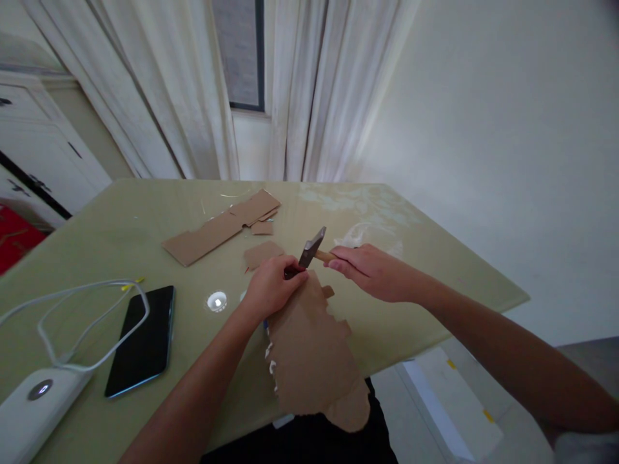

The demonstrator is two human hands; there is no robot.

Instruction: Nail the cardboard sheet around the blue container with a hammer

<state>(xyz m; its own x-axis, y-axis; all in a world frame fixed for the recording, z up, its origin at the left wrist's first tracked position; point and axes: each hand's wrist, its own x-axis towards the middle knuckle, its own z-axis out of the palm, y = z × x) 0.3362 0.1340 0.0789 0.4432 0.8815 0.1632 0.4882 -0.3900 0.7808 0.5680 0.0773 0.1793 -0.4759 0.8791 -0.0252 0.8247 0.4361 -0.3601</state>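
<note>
Re: writing, seeing just a lit oval on white device point(48, 403), well to the left of left fingers and nearer the body; too small to read.

Gripping hammer point(312, 250) by its wooden handle, right hand point(370, 270) closed, thumb along handle, fingers wrapped. With handle running roughly left-right, pointing left out of the right fingers. With head's long axis diagonal: thin end up and away, other end down-left, just beside left fingertips.

Resting left hand point(275, 283) on far end of brown cardboard piece point(314, 351), fingers curled, thumb flat on top. Cannot tell what, if anything, is pinched there. With cardboard's long axis running from left fingertips back toward the lap, slightly rightward, rounded end overhanging table point(420, 328); along left edge, ragged with white bits.

Beyond left fingers: small cardboard scrap point(264, 253), then long cardboard strip point(222, 229), angled up-right. Left of left hand: black phone point(147, 341), crossed by white cable point(145, 306). Just beyond right fingers: clear plastic point(372, 235).
</note>
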